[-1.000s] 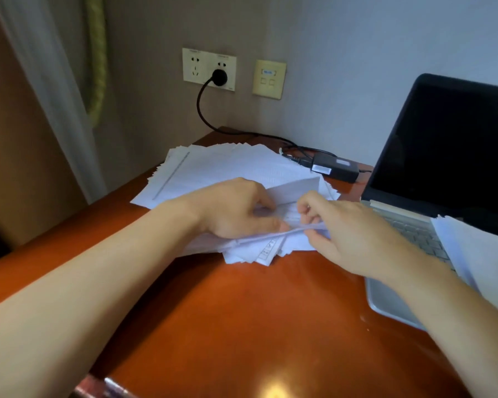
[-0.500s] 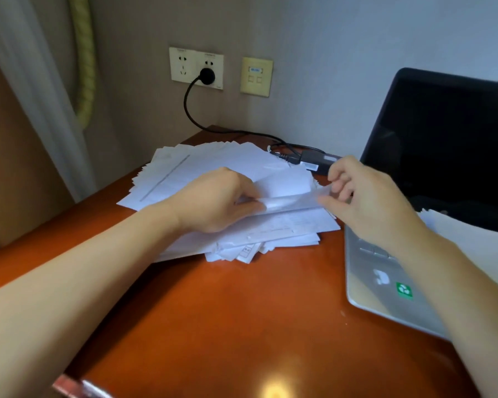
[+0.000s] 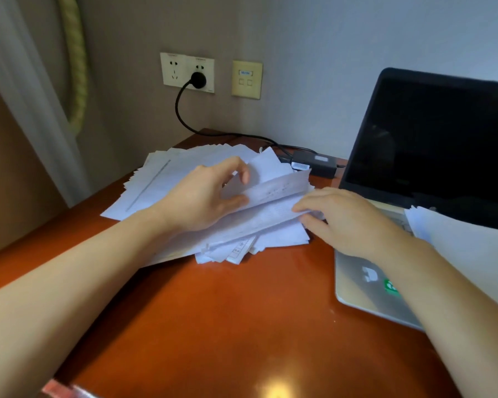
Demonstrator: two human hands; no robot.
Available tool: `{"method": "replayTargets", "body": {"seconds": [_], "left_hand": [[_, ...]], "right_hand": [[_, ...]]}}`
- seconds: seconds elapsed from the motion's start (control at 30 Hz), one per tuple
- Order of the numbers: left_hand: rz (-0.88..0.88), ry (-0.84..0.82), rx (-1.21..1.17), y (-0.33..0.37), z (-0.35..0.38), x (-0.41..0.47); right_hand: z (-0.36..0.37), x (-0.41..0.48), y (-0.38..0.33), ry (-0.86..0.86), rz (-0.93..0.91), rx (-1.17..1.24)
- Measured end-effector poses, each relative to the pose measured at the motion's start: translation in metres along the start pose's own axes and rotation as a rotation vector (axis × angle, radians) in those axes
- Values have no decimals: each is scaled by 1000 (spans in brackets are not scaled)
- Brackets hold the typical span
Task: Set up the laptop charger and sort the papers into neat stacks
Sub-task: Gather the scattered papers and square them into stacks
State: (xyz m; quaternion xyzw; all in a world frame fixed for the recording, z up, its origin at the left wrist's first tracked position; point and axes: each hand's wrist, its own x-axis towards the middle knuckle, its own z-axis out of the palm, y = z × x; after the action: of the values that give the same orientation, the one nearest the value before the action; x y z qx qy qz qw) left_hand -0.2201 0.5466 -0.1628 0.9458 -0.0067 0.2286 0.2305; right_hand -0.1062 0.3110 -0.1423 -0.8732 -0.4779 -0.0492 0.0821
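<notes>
1. In the head view, our left hand [image 3: 204, 196] grips a raised bundle of sheets [image 3: 276, 188] at the frame's centre, fingers curled over it and thumb beneath.
2. Our right hand [image 3: 345, 219] pinches the edge of the bundle just to the right.
3. The loose papers [image 3: 161, 185] lie on the table [image 3: 227, 311], centre left.
4. The charger [image 3: 316, 165] sits behind them, its plug [image 3: 198, 79] in the wall socket [image 3: 173, 70].
5. The open laptop [image 3: 429, 145] stands at right, with a second stack [image 3: 457, 248] on its keyboard.

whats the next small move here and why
Probably slide the sheet pinched by the right hand out of the loose pile and onto the stack lying on the laptop, since the left hand holds the upper sheets lifted off it.
</notes>
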Motion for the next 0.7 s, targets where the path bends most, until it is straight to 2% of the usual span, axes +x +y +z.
{"method": "replayTargets", "body": {"seconds": [0.17, 0.33, 0.47, 0.53, 0.7], "left_hand": [[125, -54, 9, 7, -4, 0], [73, -197, -59, 12, -7, -1], [98, -126, 77, 5, -4, 1], [63, -108, 80, 2, -5, 3], [-52, -101, -124, 3, -9, 4]], "right_hand": [[5, 2, 0, 92, 21, -22], [13, 4, -5, 254, -19, -43], [13, 6, -11, 348, 8, 54], [12, 7, -11, 339, -6, 45], [10, 4, -6, 362, -10, 107]]}}
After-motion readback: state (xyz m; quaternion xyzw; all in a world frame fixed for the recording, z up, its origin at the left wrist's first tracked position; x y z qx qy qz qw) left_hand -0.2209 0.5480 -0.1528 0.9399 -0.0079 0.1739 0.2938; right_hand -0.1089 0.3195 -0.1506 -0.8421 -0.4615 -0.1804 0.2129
